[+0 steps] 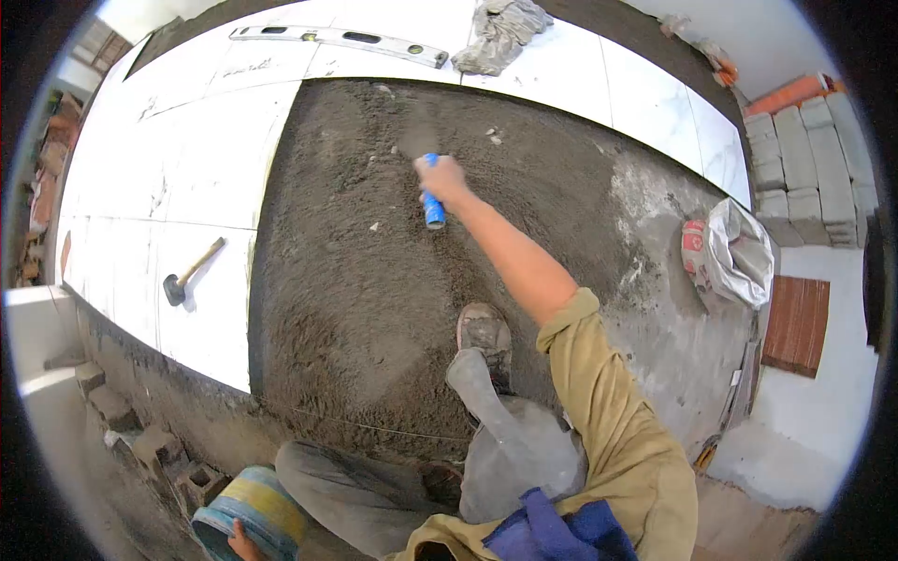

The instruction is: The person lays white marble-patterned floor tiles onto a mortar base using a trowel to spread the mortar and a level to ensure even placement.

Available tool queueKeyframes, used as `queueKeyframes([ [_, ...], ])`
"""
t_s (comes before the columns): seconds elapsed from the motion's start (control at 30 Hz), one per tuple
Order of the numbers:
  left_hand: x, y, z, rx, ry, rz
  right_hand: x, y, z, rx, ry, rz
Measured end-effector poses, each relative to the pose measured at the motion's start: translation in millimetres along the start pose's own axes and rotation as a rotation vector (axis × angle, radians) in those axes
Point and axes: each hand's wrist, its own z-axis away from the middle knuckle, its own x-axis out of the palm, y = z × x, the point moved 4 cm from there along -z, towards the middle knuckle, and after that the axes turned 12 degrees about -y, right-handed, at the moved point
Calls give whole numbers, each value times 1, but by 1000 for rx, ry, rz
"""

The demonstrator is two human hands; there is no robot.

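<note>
My right hand is closed around the blue handle of a trowel, out over the bed of grey-brown mortar. Its blade is smeared by motion just beyond my fingers. Down at the lower left, my left hand grips a bucket with blue and yellow bands, which leans beside my leg. What is inside the bucket cannot be made out. My shoe rests on the mortar, below the trowel.
White tiles border the mortar on the left and far sides. On them lie a mallet, a spirit level and a crumpled plastic bag. An opened sack and stacked blocks stand right. Rubble blocks line the lower left.
</note>
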Motion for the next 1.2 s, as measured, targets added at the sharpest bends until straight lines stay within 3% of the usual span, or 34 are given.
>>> queueKeyframes([
  [0.03, -3, 4, 2, 11, -12, -15, -2, -31, 28, 48, -138, 33],
  [0.07, -7, 5, 12, -32, -40, -244, -11, -64, 62, 101, -276, 64],
  [0.1, -8, 11, 12, -71, -67, -475, -21, -59, 67, 118, -257, 53],
  [0.17, -11, 34, -17, -36, -98, -509, -42, -53, 77, -34, -86, 510],
  [0.27, -8, 53, -43, -6, -131, -511, -116, -17, 78, 160, -9, 565],
  [0.33, -2, 56, -54, 6, -150, -492, -171, 25, 74, 214, 92, 581],
  [0.37, 1, 58, -60, 12, -159, -484, -194, 29, 91, 337, 59, 446],
  [0.4, 6, 60, -66, 18, -170, -473, -218, 55, 92, 343, 174, 489],
  [0.43, 10, 61, -73, 23, -180, -463, -240, 58, 110, 427, 152, 402],
  [0.5, 11, 65, -82, 23, -202, -462, -266, 87, 143, 449, 321, 182],
  [0.6, 22, 70, -100, 27, -240, -451, -259, 138, 184, 311, 428, -293],
  [0.67, 39, 74, -110, 37, -262, -433, -216, 143, 213, 304, 347, -373],
  [0.77, 73, 91, -131, 63, -315, -429, -154, 91, 242, 332, 153, -167],
  [0.8, 84, 104, -139, 77, -337, -441, -142, 75, 239, 267, 33, 24],
  [0.87, 106, 131, -156, 106, -385, -476, -120, 72, 216, 3, 92, 473],
  [0.93, 120, 153, -165, 126, -418, -503, -134, 62, 209, -1, 121, 519],
  [1.0, 126, 164, -169, 134, -431, -502, -172, 92, 203, 261, 85, 345],
  [1.13, 110, 154, -167, 107, -403, -441, -251, 174, 273, 353, 333, 517],
  [1.2, 95, 128, -154, 65, -372, -390, -267, 196, 326, 424, 334, 125],
])
